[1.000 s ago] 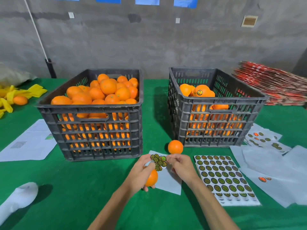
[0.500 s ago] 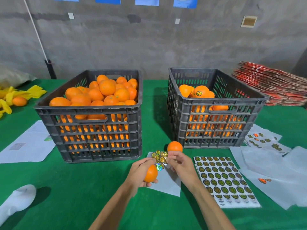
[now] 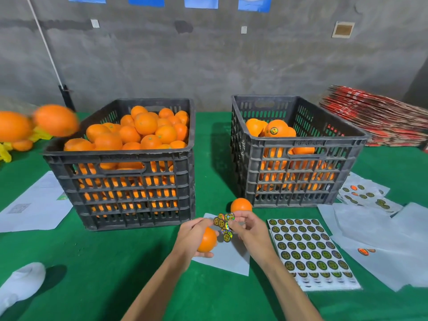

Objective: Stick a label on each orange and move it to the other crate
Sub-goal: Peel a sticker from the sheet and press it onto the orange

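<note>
Both bare forearms reach forward from the lower edge of the view, converging toward the middle. The left hand (image 3: 194,237) is curled, fingers and thumb wrapped around an orange (image 3: 206,240). The right hand (image 3: 251,230) is raised just beside it, fingertips pinching a cluster of labels (image 3: 224,225) between the two hands.

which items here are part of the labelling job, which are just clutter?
In the job:
- left hand gripping an orange
- right hand pinching a cluster of labels
- full crate, part-filled crate
- loose orange
- label sheet

Lying about:
- used backing sheets
- printed paper
- white cloth
- red stacked cartons
- yellow wrappers
</note>
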A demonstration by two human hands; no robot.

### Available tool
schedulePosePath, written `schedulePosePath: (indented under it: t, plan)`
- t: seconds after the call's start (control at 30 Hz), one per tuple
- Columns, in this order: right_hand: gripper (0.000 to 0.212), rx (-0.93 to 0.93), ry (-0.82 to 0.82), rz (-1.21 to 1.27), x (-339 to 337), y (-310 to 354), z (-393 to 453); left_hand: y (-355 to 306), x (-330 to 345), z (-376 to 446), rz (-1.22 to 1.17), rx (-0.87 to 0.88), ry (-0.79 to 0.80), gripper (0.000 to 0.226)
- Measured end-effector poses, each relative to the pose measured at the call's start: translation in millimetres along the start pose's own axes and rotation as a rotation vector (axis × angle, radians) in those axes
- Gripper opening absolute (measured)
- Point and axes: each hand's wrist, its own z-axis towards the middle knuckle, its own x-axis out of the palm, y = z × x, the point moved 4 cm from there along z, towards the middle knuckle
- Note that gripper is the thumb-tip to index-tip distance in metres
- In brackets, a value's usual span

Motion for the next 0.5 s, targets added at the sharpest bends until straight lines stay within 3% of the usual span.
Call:
schedulePosePath:
  t: [0.23,0.5]
  plan:
    - [0.041,0.018,0.004,0.002,0.7,-0.3,-1.1,-8.5,0.9,-9.4,0.054,0.098,-0.051,0.012]
    - [0.006,-0.009,0.078,-0.029,3.7,10.7,-8.9,-14.3,6.6,-16.1,0.136,0.087,-0.009,0.014]
